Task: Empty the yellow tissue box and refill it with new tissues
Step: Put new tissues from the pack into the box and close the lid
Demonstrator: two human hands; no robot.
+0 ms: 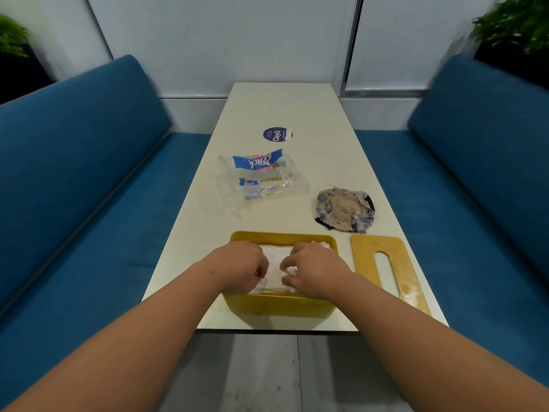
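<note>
Hands (241, 264) (312, 267) pinch tissues (274, 257) inside yellow box (279, 304); lid (386, 269), wrapper (260, 181) nearby.

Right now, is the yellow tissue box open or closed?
Open. The yellow tissue box has no lid on; its slotted lid lies flat beside it, and white tissues show inside.

Both bare forearms extended forward, converging. Left hand (242, 267) palm down, fingers curled inward toward right hand (312, 270). Right hand palm down, fingertips bent, just beside the left
</note>
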